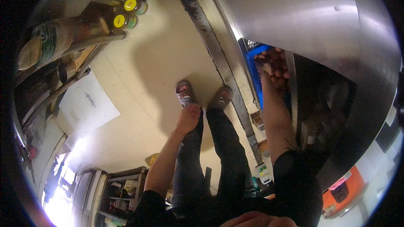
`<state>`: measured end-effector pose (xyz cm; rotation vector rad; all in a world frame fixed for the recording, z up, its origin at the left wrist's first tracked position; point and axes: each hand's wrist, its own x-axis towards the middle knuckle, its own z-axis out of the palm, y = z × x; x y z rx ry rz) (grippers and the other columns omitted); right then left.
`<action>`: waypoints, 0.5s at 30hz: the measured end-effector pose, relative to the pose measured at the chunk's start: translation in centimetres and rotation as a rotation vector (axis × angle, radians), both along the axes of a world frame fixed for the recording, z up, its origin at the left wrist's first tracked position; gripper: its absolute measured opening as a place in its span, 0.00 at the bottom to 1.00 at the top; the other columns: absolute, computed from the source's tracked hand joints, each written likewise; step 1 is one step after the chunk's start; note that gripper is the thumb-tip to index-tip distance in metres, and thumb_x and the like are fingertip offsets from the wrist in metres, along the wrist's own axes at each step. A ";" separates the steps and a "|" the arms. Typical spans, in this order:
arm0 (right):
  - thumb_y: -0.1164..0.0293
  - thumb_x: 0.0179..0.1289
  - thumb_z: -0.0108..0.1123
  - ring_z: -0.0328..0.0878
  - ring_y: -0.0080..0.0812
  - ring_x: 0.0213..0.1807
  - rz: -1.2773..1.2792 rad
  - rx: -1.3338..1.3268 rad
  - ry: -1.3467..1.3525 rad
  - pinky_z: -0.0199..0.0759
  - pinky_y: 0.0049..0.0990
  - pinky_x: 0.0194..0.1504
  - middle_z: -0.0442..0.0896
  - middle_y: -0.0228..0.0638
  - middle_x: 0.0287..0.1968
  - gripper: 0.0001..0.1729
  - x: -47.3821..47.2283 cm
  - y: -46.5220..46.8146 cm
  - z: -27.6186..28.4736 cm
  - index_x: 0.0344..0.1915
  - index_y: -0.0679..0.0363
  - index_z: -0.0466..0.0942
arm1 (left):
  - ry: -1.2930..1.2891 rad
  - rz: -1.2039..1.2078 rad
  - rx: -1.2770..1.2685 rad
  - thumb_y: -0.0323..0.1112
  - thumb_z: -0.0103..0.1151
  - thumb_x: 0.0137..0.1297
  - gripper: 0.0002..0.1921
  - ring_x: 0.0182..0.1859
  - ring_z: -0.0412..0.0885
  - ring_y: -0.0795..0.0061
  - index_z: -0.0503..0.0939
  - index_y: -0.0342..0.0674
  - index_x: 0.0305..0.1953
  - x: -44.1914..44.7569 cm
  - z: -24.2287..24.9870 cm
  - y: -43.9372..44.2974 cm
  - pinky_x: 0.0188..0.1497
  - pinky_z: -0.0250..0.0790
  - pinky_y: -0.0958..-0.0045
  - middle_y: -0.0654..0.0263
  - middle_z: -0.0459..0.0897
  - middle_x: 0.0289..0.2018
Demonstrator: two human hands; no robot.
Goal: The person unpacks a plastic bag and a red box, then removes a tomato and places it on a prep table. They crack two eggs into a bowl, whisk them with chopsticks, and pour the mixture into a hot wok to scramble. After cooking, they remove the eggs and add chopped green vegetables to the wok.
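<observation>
My right arm reaches down at the right, under the edge of a stainless-steel counter [293, 15]. There my right hand [267, 66] is among brown rounded items, perhaps eggs or onions [279, 77], in a blue plastic crate [257, 83]. Shadow and blur hide its fingers, so whether it grips one cannot be told. Near the centre, my left hand [190, 116] hangs over my left leg, its fingers curled, with nothing visible in it.
Two yellow-lidded jars [130, 4] and a large plastic bottle [47, 44] stand on a shelf at upper left. A grimy metal rail [214, 44] runs along the right of the tiled floor [142, 78]. A white plastic container [263, 173] is near the rail's lower end.
</observation>
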<state>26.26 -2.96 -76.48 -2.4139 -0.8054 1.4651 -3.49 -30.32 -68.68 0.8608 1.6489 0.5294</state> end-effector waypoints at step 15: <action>0.41 0.63 0.51 0.75 0.24 0.32 -0.108 -0.047 0.300 0.68 0.27 0.31 0.79 0.29 0.32 0.29 1.4 -2.9 2.5 0.44 0.56 0.76 | -0.185 -0.024 -0.052 0.33 0.55 0.62 0.10 0.35 0.81 0.63 0.77 0.37 0.43 0.5 -3.4 2.7 0.37 0.73 0.67 0.58 0.83 0.33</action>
